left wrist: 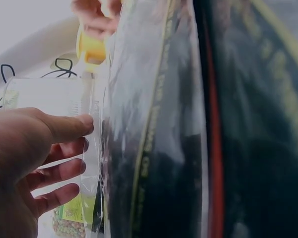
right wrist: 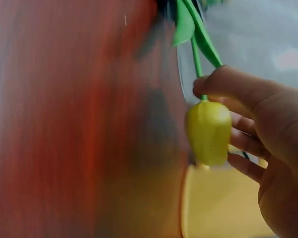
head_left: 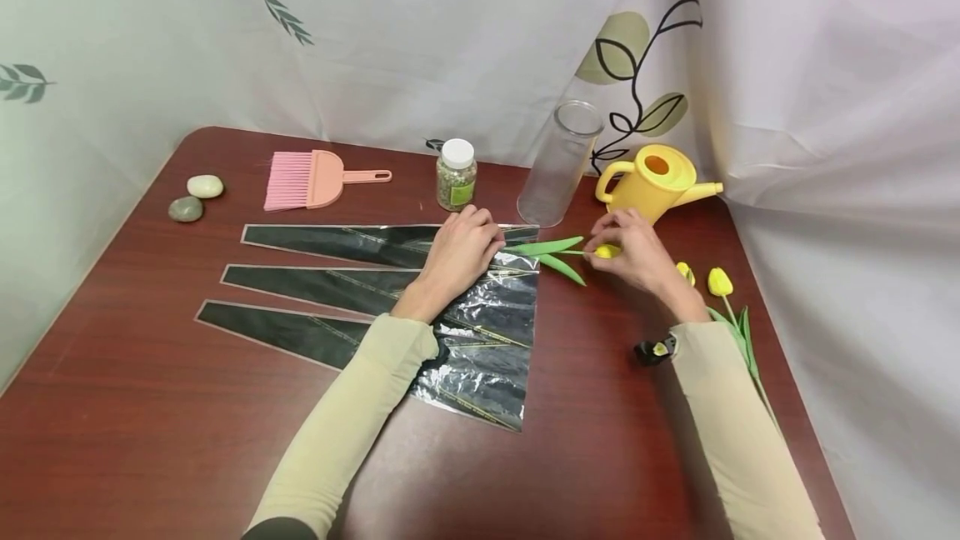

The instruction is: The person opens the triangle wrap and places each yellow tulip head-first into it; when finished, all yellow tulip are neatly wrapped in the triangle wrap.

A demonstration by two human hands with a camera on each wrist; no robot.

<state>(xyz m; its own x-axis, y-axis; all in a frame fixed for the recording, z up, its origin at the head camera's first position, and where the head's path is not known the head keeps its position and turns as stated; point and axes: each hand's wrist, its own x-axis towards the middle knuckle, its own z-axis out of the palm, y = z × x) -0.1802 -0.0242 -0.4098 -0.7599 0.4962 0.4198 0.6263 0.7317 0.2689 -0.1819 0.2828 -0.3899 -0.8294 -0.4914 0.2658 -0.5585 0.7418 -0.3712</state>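
My right hand (head_left: 630, 248) pinches an artificial yellow tulip (right wrist: 208, 133) by its green stem, just behind the bloom. The tulip's green leaves (head_left: 551, 247) point left, over the wide edge of the topmost of three dark, clear-edged plastic flower sleeves (head_left: 480, 340). My left hand (head_left: 457, 248) is at that sleeve's wide end, thumb and fingertips at the clear film edge in the left wrist view; they seem to pinch it. The stem's lower end is hidden by the left hand and sleeve.
Behind the sleeves stand a white-lidded jar of pebbles (head_left: 456, 182), a clear cylinder vase (head_left: 558, 169) and a yellow watering can (head_left: 648, 182). A pink brush (head_left: 322, 179) and two stones (head_left: 186, 208) lie at the left. More yellow tulips (head_left: 720, 282) lie right of the right arm.
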